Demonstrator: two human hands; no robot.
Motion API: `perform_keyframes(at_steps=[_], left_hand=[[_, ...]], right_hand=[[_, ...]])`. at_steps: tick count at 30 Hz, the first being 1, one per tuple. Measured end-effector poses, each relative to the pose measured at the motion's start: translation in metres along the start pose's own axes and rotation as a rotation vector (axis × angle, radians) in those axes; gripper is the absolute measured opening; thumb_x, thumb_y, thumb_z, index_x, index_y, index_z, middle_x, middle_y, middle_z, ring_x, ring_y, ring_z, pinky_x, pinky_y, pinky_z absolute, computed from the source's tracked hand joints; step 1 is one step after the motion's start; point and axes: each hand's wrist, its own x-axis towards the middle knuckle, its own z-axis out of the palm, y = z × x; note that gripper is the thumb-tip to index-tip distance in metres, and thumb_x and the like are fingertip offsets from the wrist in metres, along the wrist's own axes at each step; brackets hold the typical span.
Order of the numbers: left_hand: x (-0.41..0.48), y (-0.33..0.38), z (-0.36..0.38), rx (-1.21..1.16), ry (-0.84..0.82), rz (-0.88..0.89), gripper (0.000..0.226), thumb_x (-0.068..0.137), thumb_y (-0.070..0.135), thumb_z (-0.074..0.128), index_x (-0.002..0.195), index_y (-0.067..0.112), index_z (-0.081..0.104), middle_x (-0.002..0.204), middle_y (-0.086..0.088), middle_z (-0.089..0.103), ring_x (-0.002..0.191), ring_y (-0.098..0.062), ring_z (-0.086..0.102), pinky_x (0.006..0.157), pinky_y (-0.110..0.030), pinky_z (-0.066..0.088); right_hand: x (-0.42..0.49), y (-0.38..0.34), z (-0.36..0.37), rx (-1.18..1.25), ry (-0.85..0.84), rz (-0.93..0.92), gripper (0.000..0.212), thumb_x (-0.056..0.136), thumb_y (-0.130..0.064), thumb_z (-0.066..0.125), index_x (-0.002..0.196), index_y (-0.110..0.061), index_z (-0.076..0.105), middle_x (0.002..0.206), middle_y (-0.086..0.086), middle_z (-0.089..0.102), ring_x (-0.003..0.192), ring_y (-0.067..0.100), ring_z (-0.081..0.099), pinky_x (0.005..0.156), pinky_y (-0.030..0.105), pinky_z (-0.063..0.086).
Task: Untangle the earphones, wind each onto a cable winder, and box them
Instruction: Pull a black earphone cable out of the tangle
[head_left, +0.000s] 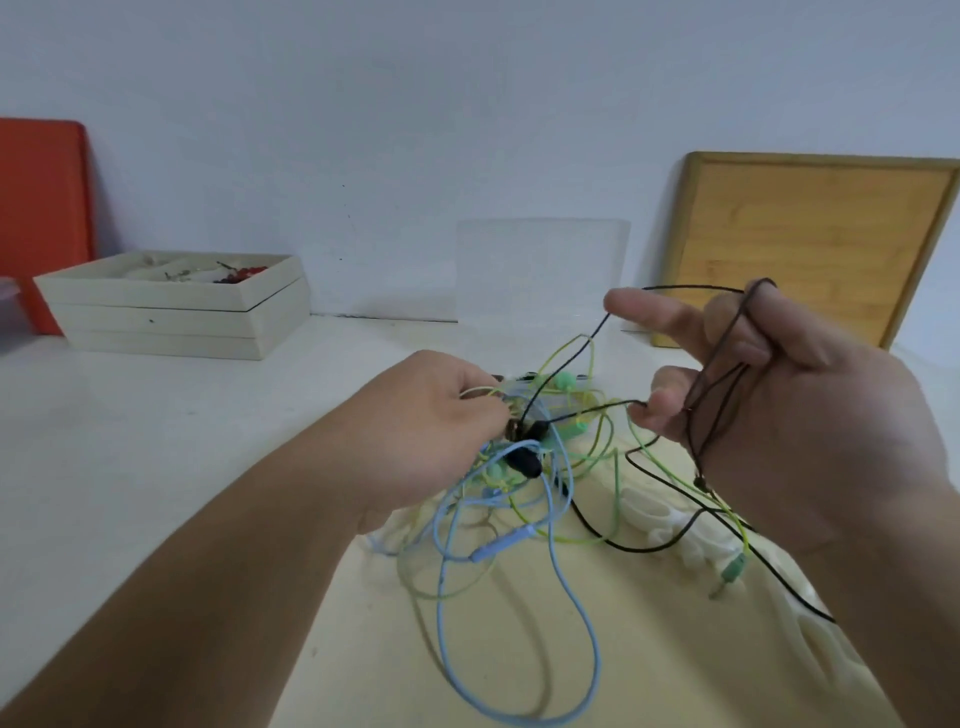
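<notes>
Here, a tangle of earphones (540, 447) is seen lying on a cream mat (395, 649) that is spread on the white desk (156, 441), between the two hands. The left hand (431, 415) is lowered onto the heap, its fingers (488, 410) curled and pinched on strands at the top of it; which strand is held cannot be told. The right hand (810, 410) is raised just beside the heap, palm towards the camera. A black cable (717, 374) is looped several times round its fingers: the forefinger is stretched out, the others are bent, and the thumb tip is set against the cable. From there the black cable is led down into the heap. A blue cable (571, 613) is trailed in a long loop towards the near edge of the mat, and a green cable (615, 483) is spread through the middle. At the back, a stack of cream trays (171, 312), a clear box (540, 270), a red board (41, 208) and a wooden board (800, 244) are ranged along the wall.
</notes>
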Motion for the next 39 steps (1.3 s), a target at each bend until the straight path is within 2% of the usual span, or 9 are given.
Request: perform_keyframes(at_steps=[3,6,11,15,18,22,26,32,39], left_hand=[[0.004,-0.003,0.000,-0.114,0.001,-0.067,0.032,0.077,0.038,0.056,0.073,0.009,0.043,0.072,-0.007,0.035,0.067,-0.038,0.028,0.054,-0.051,0.029],[0.010,-0.010,0.001,-0.278,-0.040,-0.088,0.065,0.066,0.063,0.066,0.083,0.002,0.053,0.079,-0.007,0.051,0.074,-0.024,0.044,0.072,-0.041,0.037],[0.011,-0.014,0.008,-0.227,-0.003,-0.055,0.057,0.070,0.065,0.065,0.074,0.012,0.048,0.073,-0.005,0.051,0.068,-0.018,0.048,0.072,-0.037,0.041],[0.010,-0.015,0.010,-0.241,0.111,-0.024,0.027,0.089,0.033,0.072,0.080,0.012,0.057,0.065,-0.001,0.060,0.055,-0.015,0.055,0.059,-0.028,0.042],[0.012,-0.017,0.007,-0.249,0.169,-0.035,0.029,0.084,0.034,0.076,0.087,0.010,0.061,0.069,-0.008,0.063,0.061,-0.022,0.054,0.061,-0.032,0.039],[0.011,-0.014,0.004,-0.298,0.176,-0.073,0.014,0.094,0.028,0.067,0.086,0.016,0.066,0.078,-0.004,0.068,0.063,-0.014,0.059,0.059,-0.025,0.046],[0.008,-0.007,0.003,-0.521,0.094,-0.148,0.012,0.101,0.019,0.055,0.096,0.009,0.060,0.088,-0.014,0.071,0.065,-0.022,0.070,0.062,-0.032,0.059],[0.009,-0.006,0.000,-0.596,0.109,-0.142,0.011,0.094,-0.001,0.060,0.088,0.007,0.062,0.086,-0.017,0.073,0.079,-0.030,0.068,0.085,-0.046,0.052],[0.005,-0.002,0.000,-0.638,-0.006,-0.164,0.018,0.099,0.011,0.054,0.083,0.009,0.060,0.065,-0.004,0.063,0.069,-0.027,0.069,0.069,-0.033,0.050]], right_hand=[[0.003,-0.001,-0.003,0.035,0.029,0.010,0.025,0.080,-0.025,0.041,0.061,-0.018,0.026,0.107,0.022,0.073,0.042,0.024,0.049,0.065,0.037,0.056],[0.002,-0.002,-0.002,0.034,0.001,0.024,0.012,0.054,-0.022,0.051,0.047,-0.017,0.042,0.091,0.023,0.074,0.040,0.024,0.045,0.086,0.050,0.054],[-0.002,0.000,-0.002,0.013,-0.072,0.080,0.012,0.040,-0.021,0.051,0.049,-0.016,0.044,0.082,0.022,0.071,0.042,0.026,0.049,0.100,0.056,0.046],[-0.003,-0.004,0.000,0.050,-0.038,0.076,0.015,0.048,-0.023,0.047,0.058,-0.014,0.038,0.077,0.021,0.070,0.036,0.021,0.034,0.087,0.050,0.051],[0.000,-0.005,0.002,0.034,0.096,0.046,0.014,0.064,-0.020,0.045,0.060,-0.014,0.033,0.069,0.021,0.066,0.032,0.017,0.020,0.075,0.041,0.056],[0.009,0.001,-0.007,-0.053,0.372,0.031,0.023,0.090,-0.006,0.052,0.068,-0.010,0.051,0.062,0.012,0.063,0.032,0.012,0.016,0.057,0.028,0.056],[0.015,0.001,-0.019,0.009,0.569,0.046,0.015,0.094,-0.010,0.053,0.079,-0.012,0.055,0.064,0.014,0.062,0.032,0.014,0.018,0.059,0.031,0.058],[0.017,0.002,-0.021,-0.077,0.653,0.064,0.014,0.095,-0.013,0.054,0.080,-0.012,0.053,0.054,0.012,0.062,0.037,0.016,0.016,0.062,0.034,0.061],[0.015,0.004,-0.015,-0.215,0.656,0.082,0.012,0.095,-0.011,0.056,0.084,-0.007,0.055,0.045,0.009,0.058,0.047,0.021,0.017,0.061,0.035,0.057]])
